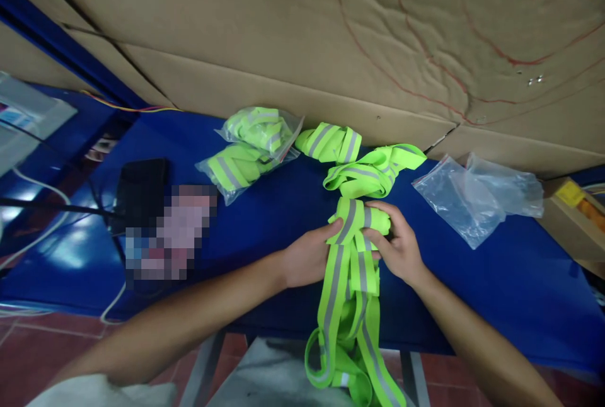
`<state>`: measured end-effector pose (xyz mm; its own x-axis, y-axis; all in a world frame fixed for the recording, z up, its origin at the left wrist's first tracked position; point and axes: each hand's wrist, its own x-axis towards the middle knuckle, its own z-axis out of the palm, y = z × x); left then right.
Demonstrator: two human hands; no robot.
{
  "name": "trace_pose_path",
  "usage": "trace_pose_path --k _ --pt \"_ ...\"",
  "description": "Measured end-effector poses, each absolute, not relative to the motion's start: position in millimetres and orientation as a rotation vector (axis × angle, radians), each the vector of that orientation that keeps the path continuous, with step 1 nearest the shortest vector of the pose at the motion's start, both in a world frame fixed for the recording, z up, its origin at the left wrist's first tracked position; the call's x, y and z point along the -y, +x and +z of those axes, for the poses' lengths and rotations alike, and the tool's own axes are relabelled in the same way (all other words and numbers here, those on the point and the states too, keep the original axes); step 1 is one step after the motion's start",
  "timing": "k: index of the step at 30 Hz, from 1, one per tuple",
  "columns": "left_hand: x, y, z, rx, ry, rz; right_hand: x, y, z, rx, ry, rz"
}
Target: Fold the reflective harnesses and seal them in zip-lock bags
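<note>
Between my hands is a bright yellow-green reflective strap with a grey stripe, its upper part gathered in folds. My left hand grips the folds from the left, thumb on top. From the right, my right hand closes round the same bundle. Long loops of the strap hang over the table's front edge towards my lap. Just beyond lie a loose folded reflective strap and a rolled one. Further left, two bundles sit in clear plastic bags.
Flat clear zip bags lie on the blue table at right, near a cardboard box. A black object, a blurred-out item and cables are at left. Behind stands a cardboard wall.
</note>
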<state>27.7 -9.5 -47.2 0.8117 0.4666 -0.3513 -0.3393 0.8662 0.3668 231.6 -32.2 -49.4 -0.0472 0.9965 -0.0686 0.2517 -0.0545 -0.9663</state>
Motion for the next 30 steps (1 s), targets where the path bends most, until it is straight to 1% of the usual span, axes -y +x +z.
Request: trace_pose_path --k 2,5,7,10,15,17,19,24,30 --pt "11.6 28.4 -45.0 -0.497 0.386 0.46 33.7 232.0 -46.0 1.403 -1.415 1.183" --pt "17.5 32.3 -40.2 -0.651 0.495 0.514 32.7 232.5 -38.5 1.458 -1.388 1.071" --pt "20.9 35.2 -37.5 -0.748 0.563 0.588 30.1 233.2 -33.5 1.486 -1.368 1.09" --pt "22.3 36.5 -37.4 -0.791 0.636 0.639 25.2 233.8 -29.7 1.424 -1.362 1.235" --pt "21.2 33.1 -43.3 -0.771 0.641 0.553 23.2 229.9 -36.6 1.056 -1.404 1.559" --pt "21.7 32.5 -44.3 -0.711 0.556 0.487 26.4 227.9 -39.9 1.004 -1.435 1.602" --pt "22.5 32.5 -44.4 -0.599 0.438 0.397 30.2 227.1 -40.6 1.105 -1.448 1.483" --pt "23.4 30.0 -44.3 -0.419 0.328 0.244 32.3 233.1 -35.9 1.52 -1.301 0.741" --pt "22.8 24.3 -42.6 -0.344 0.4 0.339 28.1 242.4 -32.7 1.988 -0.966 0.317"
